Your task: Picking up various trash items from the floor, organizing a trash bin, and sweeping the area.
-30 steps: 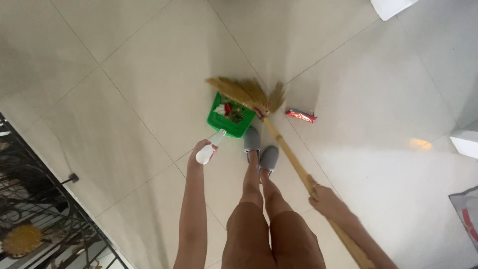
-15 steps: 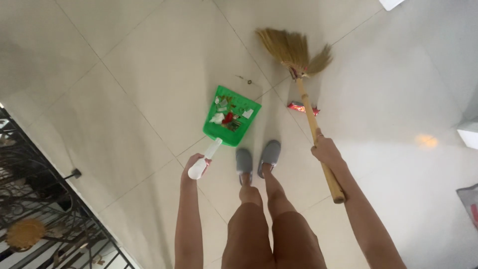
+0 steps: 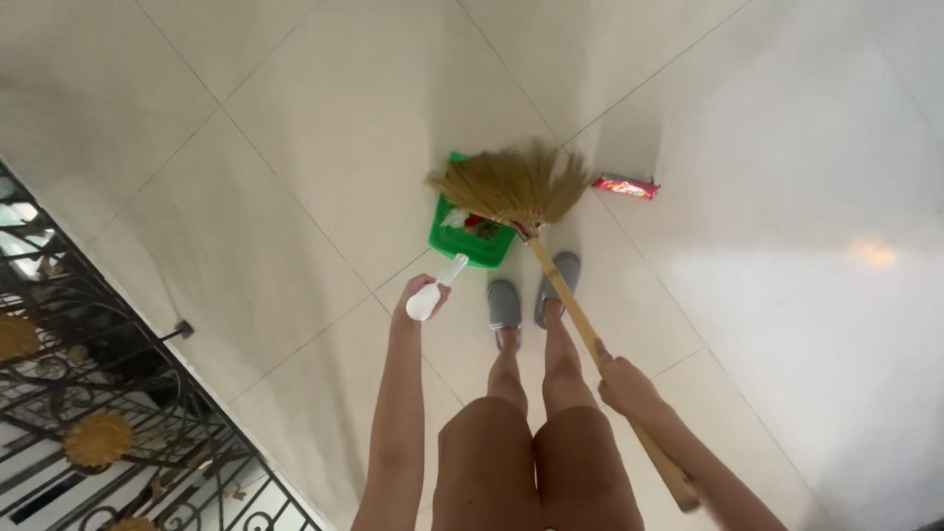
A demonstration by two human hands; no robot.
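1. Left hand (image 3: 418,295) closed round the white handle of a green dustpan (image 3: 470,241), resting on the tiled floor (image 3: 295,147) just ahead of grey slippers (image 3: 531,295).
2. Right hand (image 3: 624,385) wrapped round the wooden stick of a straw broom (image 3: 511,187), bristles spread over the far half of the pan.
3. Scraps visible inside the pan under the bristles.
4. Red wrapper (image 3: 625,185) lying right of the broom, apart from it.
5. Risk: tilting the pan could spill scraps; a hard stroke could flick them out.
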